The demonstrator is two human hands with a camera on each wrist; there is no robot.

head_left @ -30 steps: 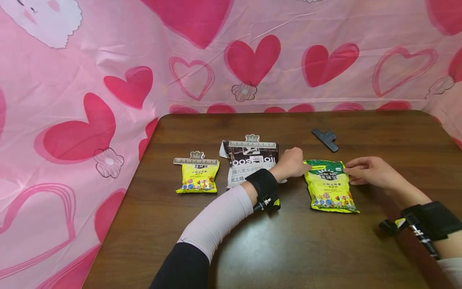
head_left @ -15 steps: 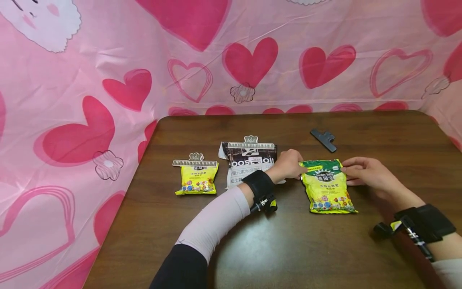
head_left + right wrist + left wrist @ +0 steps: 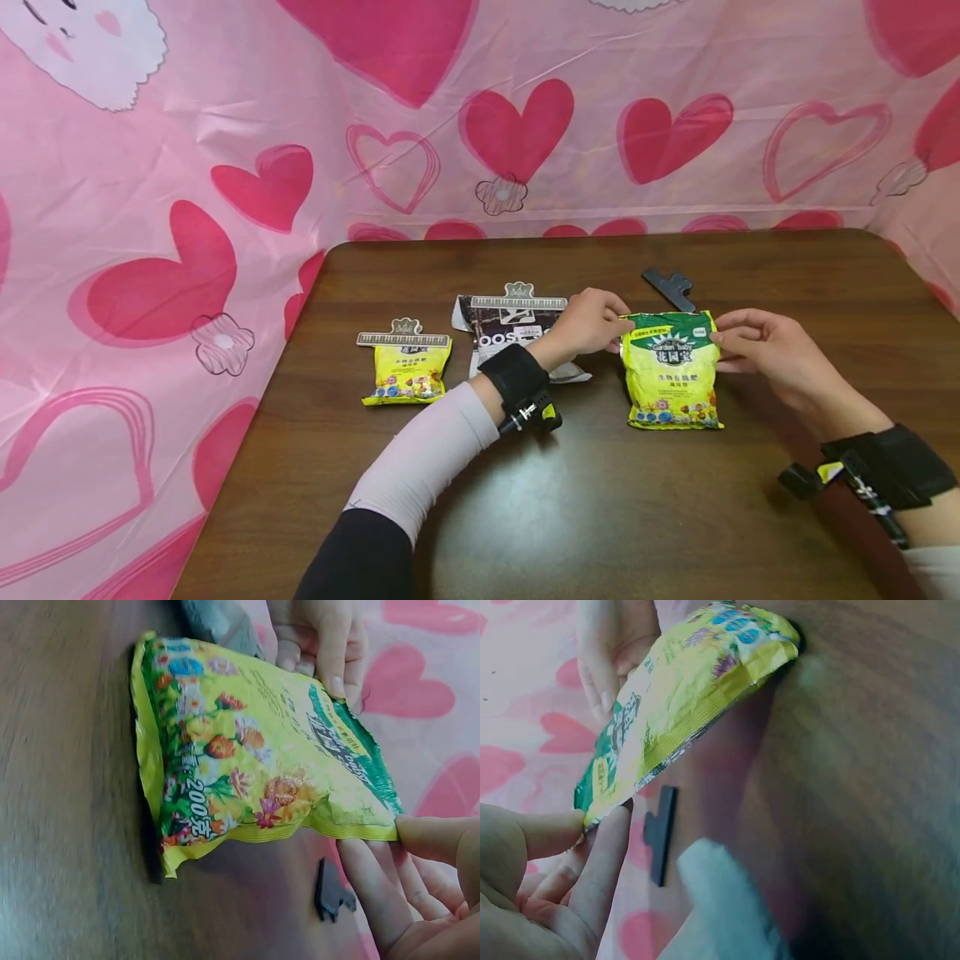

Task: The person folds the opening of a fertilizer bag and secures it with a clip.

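Both hands [image 3: 592, 323] [image 3: 757, 346] pinched the yellow bag's [image 3: 671, 371] top corners — bottom-heavy, it might slip free or topple.

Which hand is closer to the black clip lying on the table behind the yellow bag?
The right hand, by a little. It pinches the yellow bag's top right corner, just in front of the black clip. The left hand pinches the top left corner, farther off to the clip's left.

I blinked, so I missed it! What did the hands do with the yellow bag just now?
Both hands, left hand and right hand, have tipped the yellow bag up by its top corners; before it lay flat. Its bottom edge rests on the table. The two clipped bags and the black clip stayed put.
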